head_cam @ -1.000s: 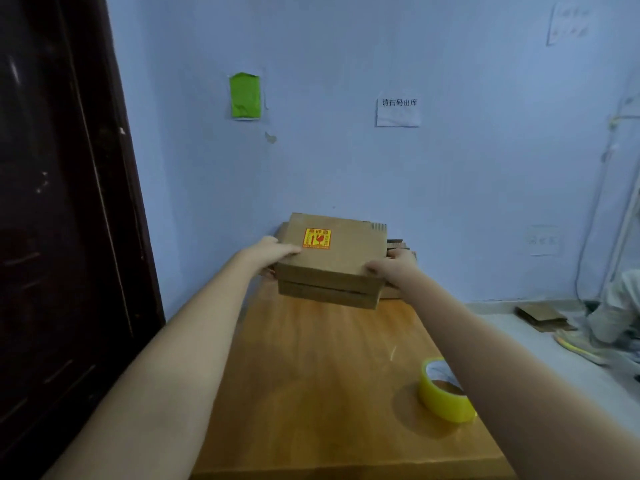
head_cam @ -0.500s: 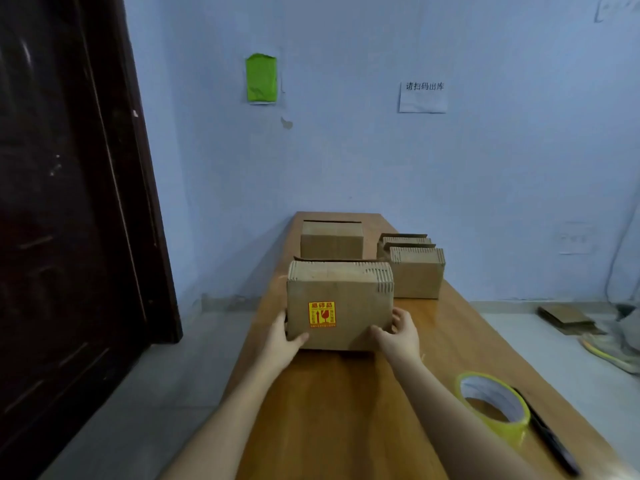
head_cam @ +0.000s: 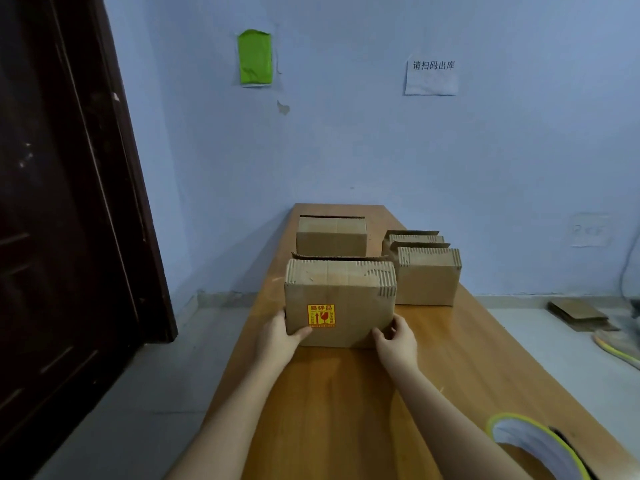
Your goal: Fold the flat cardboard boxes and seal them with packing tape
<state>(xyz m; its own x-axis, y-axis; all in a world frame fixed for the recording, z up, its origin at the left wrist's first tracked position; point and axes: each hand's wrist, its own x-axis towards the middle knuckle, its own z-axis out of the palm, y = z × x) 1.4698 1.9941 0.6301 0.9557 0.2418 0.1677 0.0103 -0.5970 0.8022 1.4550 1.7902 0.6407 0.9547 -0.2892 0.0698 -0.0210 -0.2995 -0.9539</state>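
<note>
**Cardboard box held at both lower corners on tabletop**

Head view. Cardboard box (head_cam: pixel 341 303), assembled, stands on the wooden tabletop (head_cam: pixel 349 403) near its left edge. Front face carries a yellow-and-red fragile sticker (head_cam: pixel 321 315); corrugated edges show along the top. Left hand (head_cam: pixel 278 337) grips the lower left corner, thumb on the front face. Right hand (head_cam: pixel 394 341) grips the lower right corner, fingers curled round the edge. Both forearms extended.

Behind it, apart: a second box (head_cam: pixel 331 235), its top slightly open. To the right: a third box (head_cam: pixel 427 275), close beside the held one, with a fourth box (head_cam: pixel 412 239) directly behind it. Tape roll (head_cam: pixel 540 445), yellow-rimmed, lies at the near right edge, partly out of frame. Flat cardboard (head_cam: pixel 576 313) lies on the floor at right. Green paper (head_cam: pixel 255 57) and a white notice (head_cam: pixel 432 77) on the blue wall; dark door (head_cam: pixel 62 202) at left.
</note>
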